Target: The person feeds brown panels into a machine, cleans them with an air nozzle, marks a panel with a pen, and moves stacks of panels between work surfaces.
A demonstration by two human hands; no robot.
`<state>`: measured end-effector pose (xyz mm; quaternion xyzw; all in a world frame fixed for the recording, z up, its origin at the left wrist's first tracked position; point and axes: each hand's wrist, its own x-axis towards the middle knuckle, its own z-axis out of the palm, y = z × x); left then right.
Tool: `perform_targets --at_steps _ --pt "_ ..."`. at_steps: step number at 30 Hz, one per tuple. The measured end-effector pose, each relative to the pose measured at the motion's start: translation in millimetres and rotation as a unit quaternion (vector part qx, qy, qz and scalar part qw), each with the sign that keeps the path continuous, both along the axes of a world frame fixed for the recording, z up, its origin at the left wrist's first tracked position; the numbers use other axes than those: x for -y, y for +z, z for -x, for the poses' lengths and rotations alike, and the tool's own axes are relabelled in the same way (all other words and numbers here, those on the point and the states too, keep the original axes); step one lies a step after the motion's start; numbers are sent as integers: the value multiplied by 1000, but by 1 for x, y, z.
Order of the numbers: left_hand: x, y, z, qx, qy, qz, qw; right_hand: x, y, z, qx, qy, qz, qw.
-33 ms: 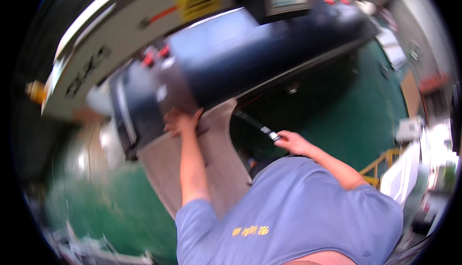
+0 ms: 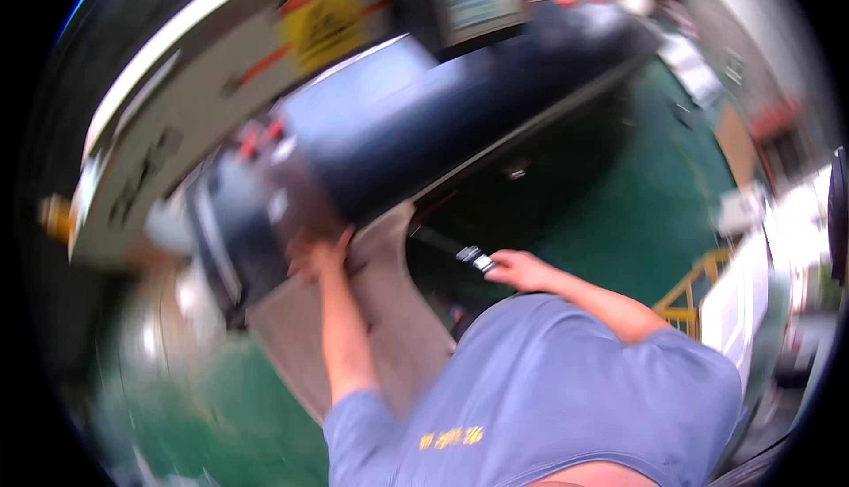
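A large dark cylinder (image 2: 460, 124) lies slanted across a pale machine body (image 2: 186, 133), and the whole picture is blurred by motion. My left hand (image 2: 318, 257) grips the lower rim of the cylinder's near end, beside a grey end cap (image 2: 230, 230). My right hand (image 2: 522, 270) is closed on a slim dark tool with a silver tip (image 2: 473, 259), which points left into the dark opening (image 2: 531, 213) under the cylinder. My blue-grey shirt (image 2: 566, 398) fills the lower middle.
A yellow warning label (image 2: 323, 23) and a small screen panel (image 2: 482, 0) sit on the machine above. A tan sloping plate (image 2: 389, 319) lies below my left arm. The floor (image 2: 654, 204) is green, with a yellow railing (image 2: 685, 297) and white equipment (image 2: 738, 301) at right.
The view has shifted slightly and blurred. Both hands stay where they were, on the cylinder and on the tool.
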<state>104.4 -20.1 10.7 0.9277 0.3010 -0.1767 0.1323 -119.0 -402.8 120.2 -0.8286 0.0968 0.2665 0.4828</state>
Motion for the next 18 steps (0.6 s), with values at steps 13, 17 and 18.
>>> perform_targets --at_steps 13,17,18 --pt "-34 -52 -32 -41 57 17 997 10 -36 -19 32 135 -10 990" --pt "-23 -55 -27 -4 57 -21 998 8 -35 -21 46 121 -26 991" --pt "-20 -60 -22 16 46 -37 998 9 -33 -23 45 122 -28 991"
